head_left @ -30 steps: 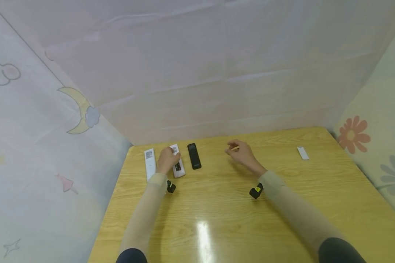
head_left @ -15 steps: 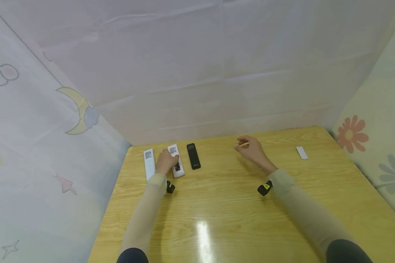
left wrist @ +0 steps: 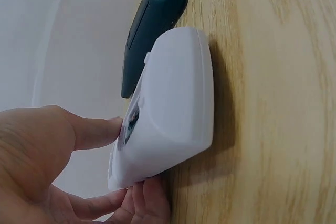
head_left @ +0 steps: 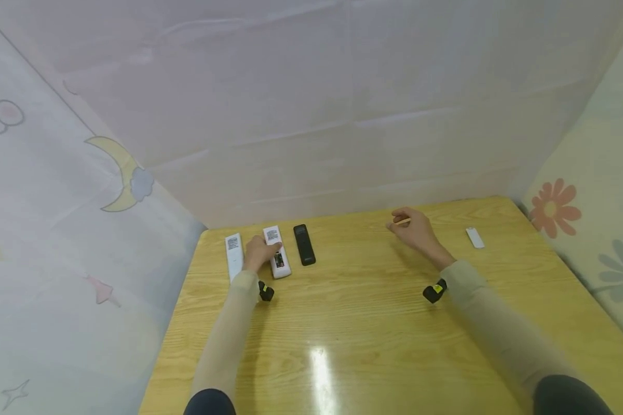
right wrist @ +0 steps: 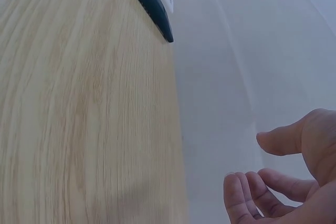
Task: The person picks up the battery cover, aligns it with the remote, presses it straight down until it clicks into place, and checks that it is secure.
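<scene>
My left hand (head_left: 259, 252) holds a white remote control (head_left: 282, 268) lying near the table's back edge, labelled face up with a dark patch in its middle. In the left wrist view the thumb presses the top of this remote (left wrist: 176, 87), while the other fingers are against its near side. Just right of it is a black remote control (head_left: 304, 245). My right hand (head_left: 414, 229) hovers above the table, right of the black remote. Its thumb and loosely bent fingers stand apart in the right wrist view, with nothing between them.
Another white remote control (head_left: 233, 253) lies left of my left hand, partly covered by it. A small, flat white piece (head_left: 475, 237), like a battery cover, lies at the right. Printed sheets (head_left: 311, 115) rise behind and beside the wooden table (head_left: 363, 323).
My right hand has moved to the right, away from the black remote. The left hand stays at the white remote, having slid slightly down off its upper label.
</scene>
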The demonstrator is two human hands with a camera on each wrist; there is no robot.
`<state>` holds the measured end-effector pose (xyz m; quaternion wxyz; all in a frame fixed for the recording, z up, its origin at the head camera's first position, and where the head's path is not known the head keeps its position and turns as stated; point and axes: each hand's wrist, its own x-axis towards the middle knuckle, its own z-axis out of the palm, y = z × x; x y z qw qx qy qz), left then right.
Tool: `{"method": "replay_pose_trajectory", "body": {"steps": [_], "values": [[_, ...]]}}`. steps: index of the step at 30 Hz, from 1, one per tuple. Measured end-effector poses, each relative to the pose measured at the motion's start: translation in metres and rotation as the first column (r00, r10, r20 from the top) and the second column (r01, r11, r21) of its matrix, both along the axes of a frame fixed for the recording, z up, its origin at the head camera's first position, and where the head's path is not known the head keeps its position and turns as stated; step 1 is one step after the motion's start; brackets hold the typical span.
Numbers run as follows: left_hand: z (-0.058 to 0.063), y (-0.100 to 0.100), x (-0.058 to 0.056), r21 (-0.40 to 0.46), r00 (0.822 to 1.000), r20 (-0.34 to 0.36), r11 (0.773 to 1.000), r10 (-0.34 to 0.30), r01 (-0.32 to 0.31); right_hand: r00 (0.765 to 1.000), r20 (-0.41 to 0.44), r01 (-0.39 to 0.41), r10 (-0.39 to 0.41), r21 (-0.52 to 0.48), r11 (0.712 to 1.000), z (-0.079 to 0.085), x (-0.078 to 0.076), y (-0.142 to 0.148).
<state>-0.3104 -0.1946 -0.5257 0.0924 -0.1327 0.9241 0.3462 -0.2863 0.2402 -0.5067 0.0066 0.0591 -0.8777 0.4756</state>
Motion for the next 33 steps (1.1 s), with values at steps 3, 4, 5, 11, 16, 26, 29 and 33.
{"method": "replay_pose_trajectory", "body": {"steps": [3, 4, 5, 11, 16, 26, 29, 33], "values": [[-0.003, -0.002, -0.002, 0.033, 1.000, 0.001, 0.999, 0.016, -0.016, 1.000, 0.001, 0.007, -0.007, 0.014, 1.000, 0.001, 0.000, 0.011], [-0.004, -0.002, -0.003, 0.048, 1.000, 0.003, 0.999, 0.019, -0.019, 1.000, 0.002, 0.013, -0.013, 0.015, 1.000, 0.001, 0.000, 0.015], [-0.005, -0.002, -0.004, 0.063, 1.000, 0.003, 0.998, 0.023, -0.023, 1.000, 0.003, 0.020, -0.020, 0.016, 1.000, 0.001, 0.001, 0.019], [-0.010, -0.006, -0.008, 0.132, 0.999, -0.007, 0.991, 0.039, -0.038, 0.996, 0.028, 0.081, -0.082, 0.024, 0.996, -0.002, 0.005, 0.047], [-0.011, -0.007, -0.005, 0.210, 0.995, -0.014, 0.974, 0.095, -0.090, 0.993, 0.063, 0.100, -0.101, 0.021, 0.995, -0.005, 0.012, 0.067], [-0.006, -0.011, 0.001, 0.285, 0.990, -0.009, 0.950, 0.139, -0.130, 0.989, 0.027, 0.146, -0.149, 0.090, 0.985, -0.026, 0.019, 0.094], [-0.006, -0.011, 0.001, 0.281, 0.988, -0.023, 0.950, 0.151, -0.138, 0.988, 0.013, 0.154, -0.156, 0.095, 0.984, -0.033, 0.019, 0.103], [-0.009, -0.011, 0.001, 0.302, 0.987, -0.020, 0.942, 0.158, -0.145, 0.988, 0.010, 0.150, -0.152, 0.118, 0.982, -0.039, 0.019, 0.118]]}}
